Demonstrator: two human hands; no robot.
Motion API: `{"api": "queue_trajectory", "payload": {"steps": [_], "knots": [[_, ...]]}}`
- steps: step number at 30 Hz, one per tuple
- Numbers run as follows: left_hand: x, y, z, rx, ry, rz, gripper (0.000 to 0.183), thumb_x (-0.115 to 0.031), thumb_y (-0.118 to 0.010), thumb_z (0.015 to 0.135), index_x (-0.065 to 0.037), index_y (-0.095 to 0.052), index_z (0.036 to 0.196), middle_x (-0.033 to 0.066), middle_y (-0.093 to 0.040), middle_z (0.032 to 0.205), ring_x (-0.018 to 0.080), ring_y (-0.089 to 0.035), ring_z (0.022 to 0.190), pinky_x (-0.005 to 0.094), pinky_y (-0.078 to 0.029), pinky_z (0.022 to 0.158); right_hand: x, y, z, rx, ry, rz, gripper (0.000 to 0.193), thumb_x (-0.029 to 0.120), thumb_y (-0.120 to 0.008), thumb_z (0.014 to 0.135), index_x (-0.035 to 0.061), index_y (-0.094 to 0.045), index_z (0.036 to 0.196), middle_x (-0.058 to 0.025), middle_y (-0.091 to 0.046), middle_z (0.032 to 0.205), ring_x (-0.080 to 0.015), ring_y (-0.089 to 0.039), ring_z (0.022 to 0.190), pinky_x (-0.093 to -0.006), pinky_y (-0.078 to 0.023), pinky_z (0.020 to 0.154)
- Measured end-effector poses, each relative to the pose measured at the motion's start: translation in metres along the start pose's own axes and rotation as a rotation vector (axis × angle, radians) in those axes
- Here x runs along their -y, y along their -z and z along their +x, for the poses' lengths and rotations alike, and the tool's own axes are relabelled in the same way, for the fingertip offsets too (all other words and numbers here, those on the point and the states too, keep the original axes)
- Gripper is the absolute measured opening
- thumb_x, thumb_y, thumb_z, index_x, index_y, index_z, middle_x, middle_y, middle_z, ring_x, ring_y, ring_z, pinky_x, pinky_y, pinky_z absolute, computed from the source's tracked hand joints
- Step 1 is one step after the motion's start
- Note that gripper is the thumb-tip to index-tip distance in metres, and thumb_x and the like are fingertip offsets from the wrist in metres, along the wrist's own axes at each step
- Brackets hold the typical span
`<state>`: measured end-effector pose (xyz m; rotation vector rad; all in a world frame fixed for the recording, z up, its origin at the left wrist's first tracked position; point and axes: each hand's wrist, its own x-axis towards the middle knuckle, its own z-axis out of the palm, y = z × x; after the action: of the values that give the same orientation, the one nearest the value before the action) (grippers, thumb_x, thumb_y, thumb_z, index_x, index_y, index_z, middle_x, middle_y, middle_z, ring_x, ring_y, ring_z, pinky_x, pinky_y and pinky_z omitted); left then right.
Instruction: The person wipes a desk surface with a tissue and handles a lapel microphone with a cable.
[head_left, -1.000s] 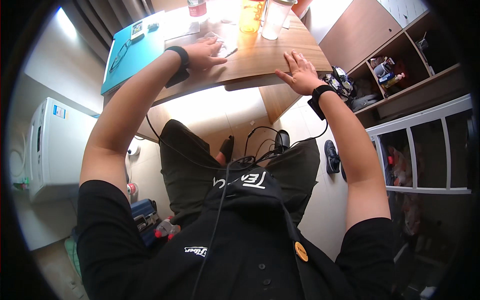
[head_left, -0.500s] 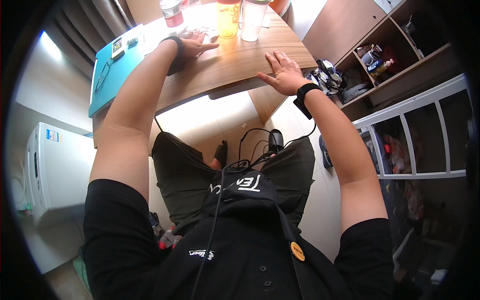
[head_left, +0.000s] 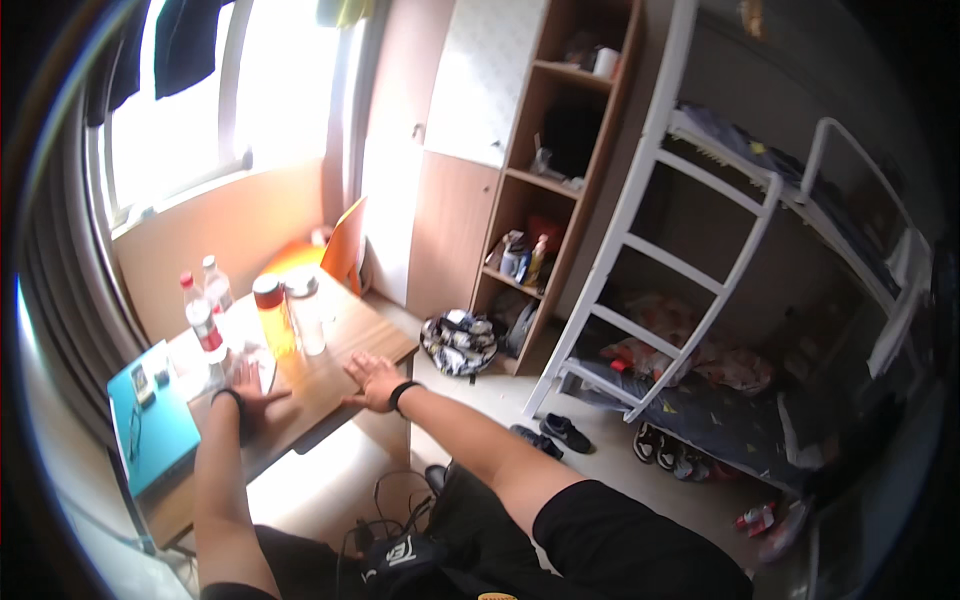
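Note:
My left hand [head_left: 252,390] lies flat on the wooden table [head_left: 345,325], fingers spread, beside thin clear plastic or paper. To its right, my right hand [head_left: 373,381] rests palm down near the table's edge, also open and holding nothing. Beyond the hands stand an orange drinking bottle [head_left: 276,328] and, touching or close to it, a clear tumbler [head_left: 311,328]. Behind my left hand are a red-capped plastic bottle [head_left: 203,322] and another clear bottle [head_left: 216,285]. A teal flat board or folder [head_left: 165,430] covers the table's left end, with glasses [head_left: 135,432] and a small device [head_left: 143,390] on it.
An orange chair [head_left: 345,243] stands behind the table. A patterned bag [head_left: 458,343] sits on the floor by an open shelf unit [head_left: 545,180]. To the right is a white bunk-bed ladder [head_left: 655,257], with dark shoes [head_left: 565,433] near its foot. Black cables [head_left: 400,520] hang by my lap.
The view has swung up and to the right, bringing the window, shelves and bunk bed into sight. Both hands stay flat on the table.

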<state>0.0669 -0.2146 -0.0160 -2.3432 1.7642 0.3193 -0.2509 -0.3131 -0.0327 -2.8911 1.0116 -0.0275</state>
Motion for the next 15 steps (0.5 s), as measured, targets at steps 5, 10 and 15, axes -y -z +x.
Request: {"api": "queue_trajectory", "payload": {"steps": [5, 10, 15], "knots": [[-0.004, 0.008, -0.072, 0.081, -0.011, -0.039, 0.143, -0.099, -0.039, 0.065, 0.002, 0.003, 0.157, 0.0217, 0.006, 0.165, 0.0347, 0.005, 0.153, 0.0441, -0.001, 0.124, 0.033, 0.021, -0.014, 0.027, -0.041, -0.018, 0.090, 0.075, -0.033, 0.094, 0.0139, -0.021, 0.158, -0.0153, -0.016, 0.165, -0.0325, -0.014, 0.152, -0.0506, -0.015, 0.121], [0.000, -0.001, -0.121, 0.049, -0.011, -0.092, 0.146, -0.099, -0.046, 0.061, 0.000, 0.000, 0.158, 0.0203, 0.004, 0.166, 0.0321, 0.004, 0.154, 0.0424, -0.002, 0.125, 0.049, 0.023, -0.007, 0.040, -0.073, -0.038, 0.086, 0.070, -0.032, 0.097, 0.0118, -0.018, 0.159, -0.0161, -0.015, 0.165, -0.0328, -0.012, 0.153, -0.0497, -0.015, 0.122], [-0.022, 0.003, -0.156, 0.039, -0.017, -0.085, 0.147, -0.099, -0.049, 0.059, -0.003, 0.000, 0.158, 0.0199, 0.005, 0.166, 0.0332, 0.005, 0.154, 0.0452, -0.002, 0.124, 0.049, 0.021, -0.022, 0.048, -0.113, -0.004, 0.083, 0.060, -0.042, 0.098, 0.0077, -0.018, 0.158, -0.0214, -0.015, 0.163, -0.0377, -0.014, 0.151, -0.0463, -0.020, 0.122]]}}
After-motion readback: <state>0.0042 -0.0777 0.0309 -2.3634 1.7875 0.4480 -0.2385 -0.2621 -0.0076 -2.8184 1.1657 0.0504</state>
